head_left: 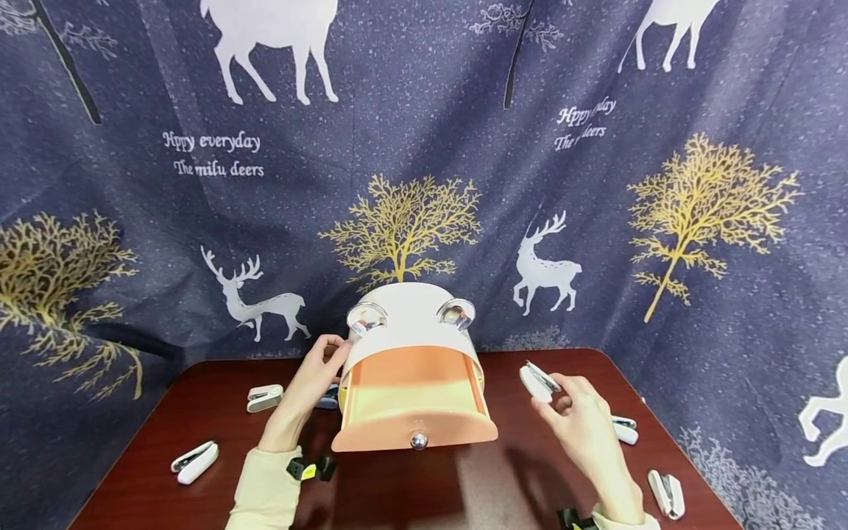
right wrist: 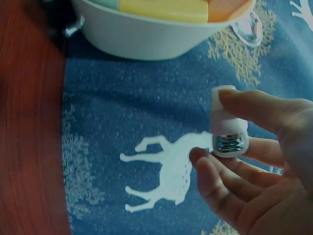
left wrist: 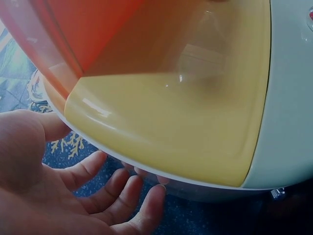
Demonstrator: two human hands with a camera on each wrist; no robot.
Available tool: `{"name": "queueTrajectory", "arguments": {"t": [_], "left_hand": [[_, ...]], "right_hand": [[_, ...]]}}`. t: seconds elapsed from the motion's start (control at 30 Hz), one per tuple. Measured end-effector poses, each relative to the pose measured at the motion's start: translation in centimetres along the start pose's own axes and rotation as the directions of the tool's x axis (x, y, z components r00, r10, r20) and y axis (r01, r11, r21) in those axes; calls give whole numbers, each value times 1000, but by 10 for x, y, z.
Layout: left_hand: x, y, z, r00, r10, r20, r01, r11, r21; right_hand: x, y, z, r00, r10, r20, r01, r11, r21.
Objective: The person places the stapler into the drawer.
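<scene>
A rounded white desktop storage box [head_left: 412, 313] with two shiny ring-shaped eyes stands at the back middle of the table. Its orange drawer [head_left: 377, 433], which has a round silver knob [head_left: 419, 440], is pulled out. My left hand [head_left: 314, 379] rests against the box's left side. In the left wrist view, its fingers [left wrist: 124, 193] lie loosely bent along the outer wall beside a yellow compartment [left wrist: 171, 132]. Right of the box, my right hand [head_left: 586, 419] pinches a small white stapler [head_left: 535, 383] between thumb and fingers, above the table. The right wrist view shows this stapler [right wrist: 227, 122] end-on.
On the left lie two white staplers, a nearer one [head_left: 195, 462] and a farther one [head_left: 265, 397]. A dark blue object [head_left: 328, 397] sits behind the left wrist. Two more white staplers [head_left: 625, 430] [head_left: 667, 493] lie at right. A patterned cloth [head_left: 424, 147] hangs behind the table.
</scene>
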State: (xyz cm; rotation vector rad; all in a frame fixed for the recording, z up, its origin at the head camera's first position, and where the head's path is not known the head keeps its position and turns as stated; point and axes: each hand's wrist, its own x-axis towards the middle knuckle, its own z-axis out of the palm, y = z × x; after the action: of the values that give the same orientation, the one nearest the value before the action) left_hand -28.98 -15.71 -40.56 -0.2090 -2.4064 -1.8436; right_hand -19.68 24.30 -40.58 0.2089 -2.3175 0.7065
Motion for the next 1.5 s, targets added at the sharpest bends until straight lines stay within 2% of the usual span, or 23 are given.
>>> {"name": "queueTrajectory", "arguments": {"t": [0.2,0.4,0.67,0.83,0.93,1.07,1.23,1.33,1.5], "left_hand": [[0,0,2,1000,8,1,-8,1000,-21],[1,2,2,1000,6,1,-5,1000,-12],[-1,2,1,1000,-2,-5,2,1000,-11],[2,1,0,1000,3,-10,-3,1000,-20],[0,5,-1,1000,-10,1,10,999,-31],[-10,24,-2,1000,-21,17,21,999,-25],[-19,39,-3,1000,8,29,-8,1000,-7],[-18,37,-2,1000,6,28,-6,1000,-8],[-5,14,0,1000,-10,14,11,1000,-22]], "right_hand": [[1,-13,2,998,-20,-65,25,997,73],[5,-28,2,987,-111,-116,126,983,134],[17,-50,5,952,-276,-129,296,939,176],[25,-63,8,932,-351,-91,362,915,178],[28,-69,11,910,-409,-67,414,890,191],[33,-74,15,869,-493,-30,489,850,195],[46,-80,20,827,-559,62,534,815,225],[56,-82,22,799,-592,102,554,792,256],[72,-89,22,749,-641,166,580,756,303]]}}
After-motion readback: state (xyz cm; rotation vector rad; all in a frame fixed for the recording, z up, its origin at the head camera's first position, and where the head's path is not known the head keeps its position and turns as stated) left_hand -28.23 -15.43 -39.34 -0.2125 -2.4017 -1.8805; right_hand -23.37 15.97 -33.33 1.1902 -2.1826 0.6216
